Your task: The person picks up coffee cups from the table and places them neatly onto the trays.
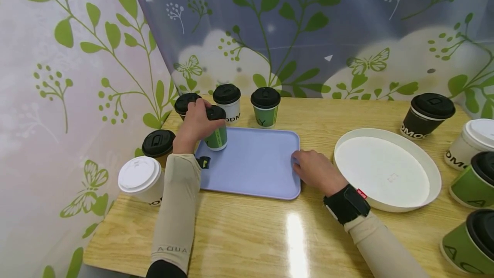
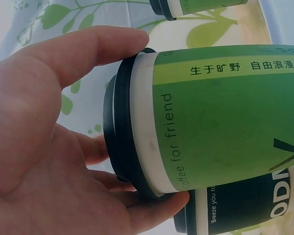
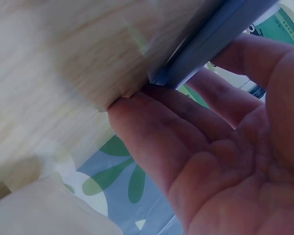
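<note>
My left hand (image 1: 197, 124) holds a green paper coffee cup (image 1: 217, 137) by its black lid (image 2: 121, 122), thumb on one side and fingers round the other. The cup is upright over the left part of a lavender tray (image 1: 251, 162). At the tray's right edge is my right hand (image 1: 314, 170). In the right wrist view, its thumb and fingers (image 3: 152, 132) grip the tray's rim (image 3: 210, 41), fingertips down by the wooden tabletop. Close behind the held cup stands a dark cup (image 2: 240, 203), partly hidden.
Behind the tray stand a white cup (image 1: 230, 108) and another green cup (image 1: 266, 113). A brown cup (image 1: 158, 145) and a white-lidded cup (image 1: 140, 179) are at the left edge. Right of the tray lies a round white tray (image 1: 386, 170), with several more cups beyond, including a black one (image 1: 420, 121).
</note>
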Motion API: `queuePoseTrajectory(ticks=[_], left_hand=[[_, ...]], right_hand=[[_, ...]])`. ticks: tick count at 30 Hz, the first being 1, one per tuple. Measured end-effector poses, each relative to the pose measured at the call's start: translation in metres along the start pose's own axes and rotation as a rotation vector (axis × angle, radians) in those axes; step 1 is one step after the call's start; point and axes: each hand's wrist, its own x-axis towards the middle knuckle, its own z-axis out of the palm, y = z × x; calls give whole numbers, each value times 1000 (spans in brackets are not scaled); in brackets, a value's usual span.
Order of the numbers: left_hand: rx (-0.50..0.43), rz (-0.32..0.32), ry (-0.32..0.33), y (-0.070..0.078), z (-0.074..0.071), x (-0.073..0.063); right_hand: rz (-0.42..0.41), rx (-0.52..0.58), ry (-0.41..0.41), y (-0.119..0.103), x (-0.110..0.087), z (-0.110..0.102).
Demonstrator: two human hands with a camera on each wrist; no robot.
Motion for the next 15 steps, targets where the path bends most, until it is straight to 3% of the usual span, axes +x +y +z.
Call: queuePoseTrajectory(ticks=[15], left_hand=[[-18, -3, 20, -3, 2, 1]], right_hand=[[5, -6, -8, 0, 1, 0]])
